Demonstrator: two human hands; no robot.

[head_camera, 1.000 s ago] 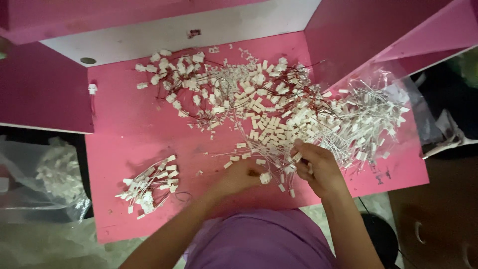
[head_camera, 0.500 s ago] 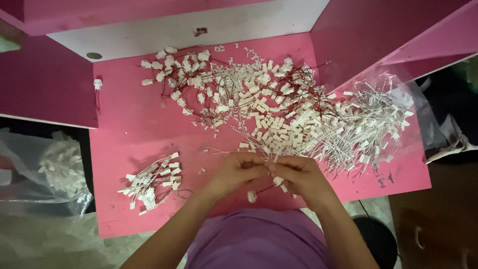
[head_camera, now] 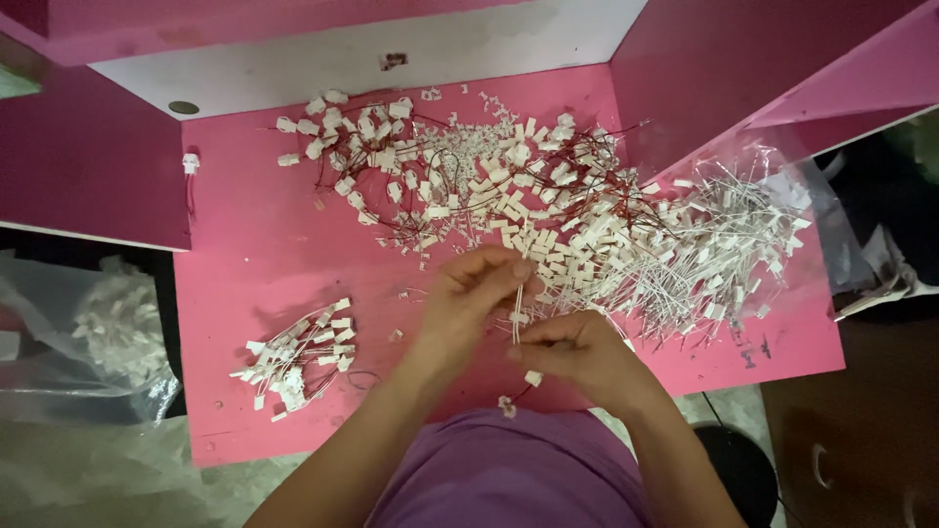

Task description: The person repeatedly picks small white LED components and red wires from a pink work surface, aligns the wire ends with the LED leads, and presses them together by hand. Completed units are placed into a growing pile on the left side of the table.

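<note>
Pink tabletop (head_camera: pixel 245 244), walled by magenta side panels and a white back panel (head_camera: pixel 391 39), seen from above. At its near middle, the left hand (head_camera: pixel 469 293) and right hand (head_camera: pixel 577 352) meet, both pinching a thin white wired connector (head_camera: pixel 515 315) held upright between their fingertips just above the surface; the exact grip points are hidden by the curled fingers. A second small white connector (head_camera: pixel 533 377) hangs below the right hand, and another piece (head_camera: pixel 507 406) dangles over the purple shirt (head_camera: pixel 509 469); how they are linked is hard to make out. Far and right of the hands lies a large tangled heap of white connectors with red wires (head_camera: pixel 469 176), merging at right into white-wired parts on a clear plastic bag (head_camera: pixel 782 196). A small sorted bundle (head_camera: pixel 298 357) lies near left. One stray connector (head_camera: pixel 191 163) sits at the far left edge. A bag of parts (head_camera: pixel 108 323) beyond the left edge is dim.
</note>
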